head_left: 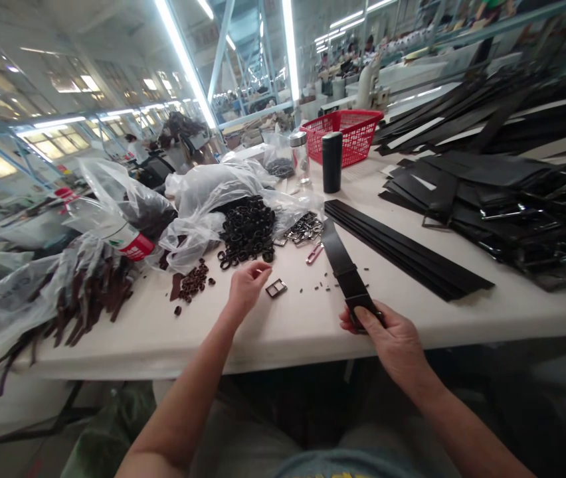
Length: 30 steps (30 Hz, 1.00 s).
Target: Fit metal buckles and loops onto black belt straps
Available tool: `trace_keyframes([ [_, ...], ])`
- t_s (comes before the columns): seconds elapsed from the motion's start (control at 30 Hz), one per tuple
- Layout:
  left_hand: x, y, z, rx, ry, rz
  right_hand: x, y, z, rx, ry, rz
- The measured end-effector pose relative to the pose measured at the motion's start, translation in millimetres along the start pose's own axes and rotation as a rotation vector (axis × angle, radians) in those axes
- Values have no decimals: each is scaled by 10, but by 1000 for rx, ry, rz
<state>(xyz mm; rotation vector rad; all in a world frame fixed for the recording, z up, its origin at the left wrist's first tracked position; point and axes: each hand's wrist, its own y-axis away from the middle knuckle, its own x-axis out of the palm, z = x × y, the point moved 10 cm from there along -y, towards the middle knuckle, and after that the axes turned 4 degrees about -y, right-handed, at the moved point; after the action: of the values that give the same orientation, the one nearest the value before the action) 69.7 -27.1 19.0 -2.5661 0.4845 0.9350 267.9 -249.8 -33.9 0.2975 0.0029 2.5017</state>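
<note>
My right hand (392, 335) grips a black belt (340, 259) near its buckle end, thumb on top. The strap points away from me over the table, with a loop (345, 269) around it. My left hand (249, 287) hovers over the table with its fingers pinched together; what they hold, if anything, is hidden. A loose metal buckle (276, 287) lies just right of it. Beyond that hand is a heap of black belt loops (248, 229), with brown loops (194, 280) to the left. Small dark pins (317, 288) are scattered between my hands.
Loose buckles (305, 229) and a pink-handled tool (314, 253) lie ahead. Black straps (407, 252) and a belt pile (512, 206) are on the right. A black tumbler (331, 162), glass bottle (300, 158) and red basket (347, 136) stand behind. Plastic bags (218, 186) sit left.
</note>
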Motion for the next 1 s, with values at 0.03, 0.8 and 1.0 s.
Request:
trace_keyframes([
  [0.03,-29,-129,42,13,-48,-24,4,2,-3,-3,3,1],
  [0.8,63,-434,313,-30,-82,-18,50,-16,-58,45,-33,50],
  [1.0,-3,-382,334,-103,62,-65,63,-18,-36,46,-34,47],
])
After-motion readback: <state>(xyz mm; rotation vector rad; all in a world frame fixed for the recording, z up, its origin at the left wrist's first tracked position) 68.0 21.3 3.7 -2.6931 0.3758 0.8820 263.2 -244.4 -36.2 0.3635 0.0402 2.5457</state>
